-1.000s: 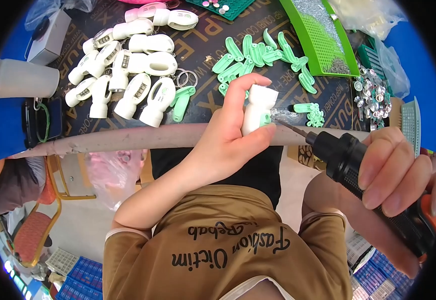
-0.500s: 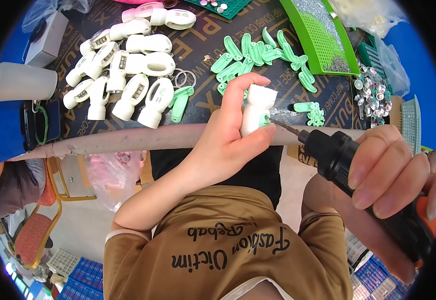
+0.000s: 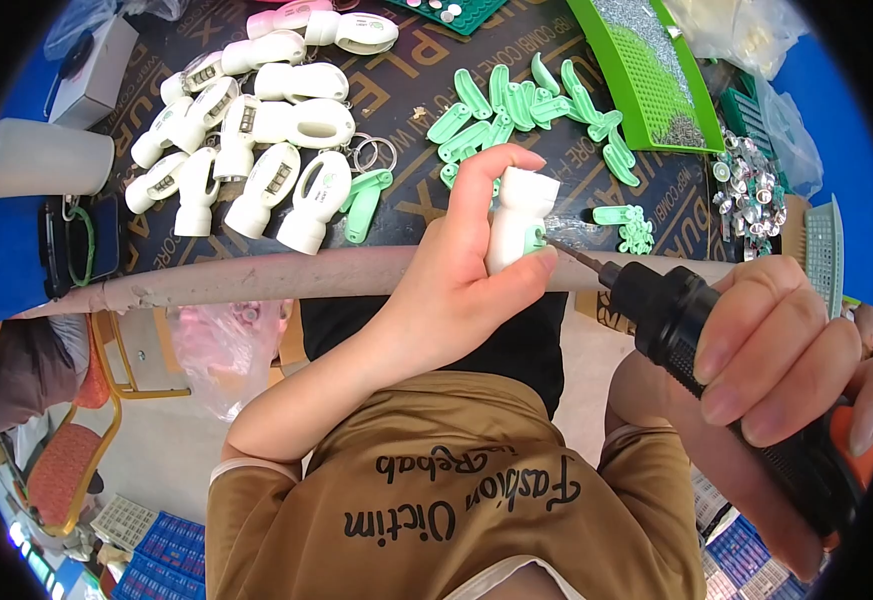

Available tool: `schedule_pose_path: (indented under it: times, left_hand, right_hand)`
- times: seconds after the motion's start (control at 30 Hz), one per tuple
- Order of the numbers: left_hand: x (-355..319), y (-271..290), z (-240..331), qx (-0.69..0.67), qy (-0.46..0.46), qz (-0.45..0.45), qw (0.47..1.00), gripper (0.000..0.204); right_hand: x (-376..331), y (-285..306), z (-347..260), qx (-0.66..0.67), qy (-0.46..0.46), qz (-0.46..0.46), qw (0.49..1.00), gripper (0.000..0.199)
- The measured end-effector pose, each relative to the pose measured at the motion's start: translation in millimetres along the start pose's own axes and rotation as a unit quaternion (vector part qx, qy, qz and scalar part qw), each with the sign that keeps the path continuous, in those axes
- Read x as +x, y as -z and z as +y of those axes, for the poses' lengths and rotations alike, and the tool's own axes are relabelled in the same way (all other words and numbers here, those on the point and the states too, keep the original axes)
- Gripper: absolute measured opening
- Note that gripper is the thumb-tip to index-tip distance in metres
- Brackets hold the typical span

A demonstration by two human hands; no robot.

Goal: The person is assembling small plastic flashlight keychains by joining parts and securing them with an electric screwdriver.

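Little has shifted since the earlier frame: your left hand (image 3: 456, 290) still clamps the white case (image 3: 518, 215) at frame centre, steadying it so the driver (image 3: 716, 350), gripped in your right hand (image 3: 786, 350), meets its green insert squarely.

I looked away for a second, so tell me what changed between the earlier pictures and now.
Almost nothing. The left hand still grips the white plastic piece, and the right hand keeps the black power screwdriver with its bit at the piece's green end. The table's parts stayed put.
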State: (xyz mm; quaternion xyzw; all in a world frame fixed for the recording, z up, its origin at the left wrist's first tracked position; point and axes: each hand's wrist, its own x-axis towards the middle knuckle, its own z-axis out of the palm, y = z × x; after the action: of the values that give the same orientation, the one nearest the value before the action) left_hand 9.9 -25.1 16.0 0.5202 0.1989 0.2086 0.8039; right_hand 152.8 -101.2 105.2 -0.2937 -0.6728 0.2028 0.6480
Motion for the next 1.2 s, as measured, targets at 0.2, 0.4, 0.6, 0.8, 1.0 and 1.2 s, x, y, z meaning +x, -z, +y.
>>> schedule_pose_path:
  times: [0.2, 0.4, 0.6, 0.8, 1.0, 1.2]
  left_hand:
    - [0, -1, -2, 0.004, 0.006, 0.009, 1.000, 0.054]
    - [0, 2, -3, 0.026, 0.013, 0.009, 1.000, 0.052]
    - [1, 3, -3, 0.025, 0.025, 0.010, 0.999, 0.050]
    - [1, 4, -3, 0.012, 0.031, 0.009, 0.999, 0.049]
    - [0, 5, 1, -0.004, 0.046, -0.005, 0.999, 0.049]
    - [-4, 5, 0, -0.034, -0.003, -0.041, 0.999, 0.065]
  right_hand:
    - [6, 11, -7, 0.013, -0.085, -0.101, 0.991, 0.075]
    - [7, 12, -3, 0.029, -0.091, -0.115, 0.989, 0.071]
    - [4, 12, -2, 0.031, -0.080, -0.096, 0.992, 0.071]
    - [-5, -2, 7, 0.045, -0.046, 0.005, 0.998, 0.070]
    - [-11, -12, 11, 0.054, 0.000, 0.111, 0.992, 0.069]
    - [-15, 30, 13, 0.070, 0.011, 0.254, 0.965, 0.078]
